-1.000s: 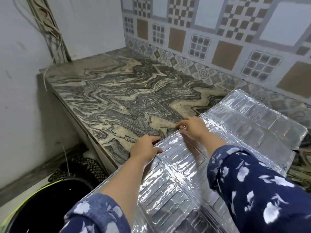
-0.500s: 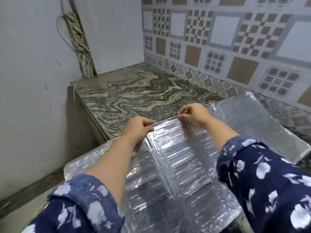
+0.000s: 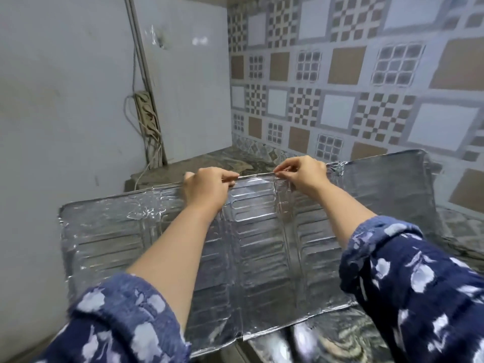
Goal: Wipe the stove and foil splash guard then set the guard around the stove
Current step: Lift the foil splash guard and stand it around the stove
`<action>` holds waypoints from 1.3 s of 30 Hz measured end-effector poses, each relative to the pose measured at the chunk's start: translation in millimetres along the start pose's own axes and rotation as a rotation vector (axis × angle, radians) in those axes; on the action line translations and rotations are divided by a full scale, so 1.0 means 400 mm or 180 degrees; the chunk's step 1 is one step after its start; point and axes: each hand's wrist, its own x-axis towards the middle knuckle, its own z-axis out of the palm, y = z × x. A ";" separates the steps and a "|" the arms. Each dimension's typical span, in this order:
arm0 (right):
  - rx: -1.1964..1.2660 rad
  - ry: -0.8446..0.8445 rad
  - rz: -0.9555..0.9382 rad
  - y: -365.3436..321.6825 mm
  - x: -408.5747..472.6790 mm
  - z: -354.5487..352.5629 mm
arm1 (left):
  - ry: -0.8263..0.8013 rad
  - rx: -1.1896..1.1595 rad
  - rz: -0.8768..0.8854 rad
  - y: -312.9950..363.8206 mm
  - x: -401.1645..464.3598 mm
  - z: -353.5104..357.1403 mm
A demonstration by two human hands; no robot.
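The foil splash guard (image 3: 262, 247) is a wide embossed silver sheet in three hinged panels, held up nearly upright in front of me over the counter. My left hand (image 3: 207, 189) grips its top edge left of centre. My right hand (image 3: 303, 174) pinches the same top edge a little to the right. The guard's right panel (image 3: 387, 187) angles back toward the tiled wall, and the left panel (image 3: 104, 231) spreads out past the counter's edge. No stove is in view.
A marbled stone counter (image 3: 230, 158) shows beyond the guard and below it at bottom right (image 3: 345, 339). A patterned tile wall (image 3: 340, 87) runs behind. A power strip with cords (image 3: 148, 113) hangs on the left wall.
Both hands have lifted the guard from lying nearly flat on the counter to almost upright, raising its top edge. The view has tilted upward with it.
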 end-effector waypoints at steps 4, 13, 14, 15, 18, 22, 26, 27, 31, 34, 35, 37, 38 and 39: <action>0.0014 0.0211 -0.0033 -0.024 0.007 -0.037 | 0.0108 -0.0528 -0.0191 -0.009 0.035 0.003; 0.0042 0.0363 -0.0085 -0.033 0.002 -0.080 | 0.0520 0.0188 0.0329 0.042 0.042 -0.037; 0.0055 0.0396 -0.0110 -0.028 0.002 -0.076 | 0.0570 0.0208 0.0340 0.041 0.044 -0.029; 0.0083 0.0416 -0.0135 -0.023 0.005 -0.071 | 0.0622 0.0233 0.0349 0.040 0.046 -0.024; 0.0139 0.0377 -0.0168 -0.012 0.016 -0.069 | 0.0655 0.0341 0.0351 0.043 0.051 -0.022; 0.0013 0.0333 -0.0224 -0.006 0.025 -0.078 | 0.0626 0.0276 0.0267 0.039 0.056 -0.011; -0.0420 0.0244 -0.0452 0.028 0.029 -0.098 | 0.0661 0.0257 0.0276 0.013 0.066 -0.014; -0.0471 0.0261 -0.0431 0.044 0.032 -0.107 | 0.0686 0.0261 0.0293 0.005 0.069 -0.022; -0.0187 0.0275 -0.0307 0.089 0.047 -0.123 | 0.0684 0.0248 0.0325 -0.011 0.076 -0.028; 0.0047 0.0202 -0.0289 0.094 0.058 -0.115 | 0.0698 0.0232 0.0287 -0.013 0.082 -0.017; 0.0091 0.0179 -0.0287 0.096 0.062 -0.113 | 0.0697 0.0239 0.0276 -0.015 0.084 -0.016; 0.0162 0.0166 -0.0270 0.099 0.069 -0.109 | 0.0696 0.0267 0.0259 -0.018 0.086 -0.015; 0.0203 0.0171 -0.0240 0.100 0.071 -0.106 | 0.0696 0.0261 0.0240 -0.018 0.086 -0.014; 0.0255 0.0178 -0.0206 0.100 0.072 -0.103 | 0.0699 0.0248 0.0223 -0.018 0.087 -0.014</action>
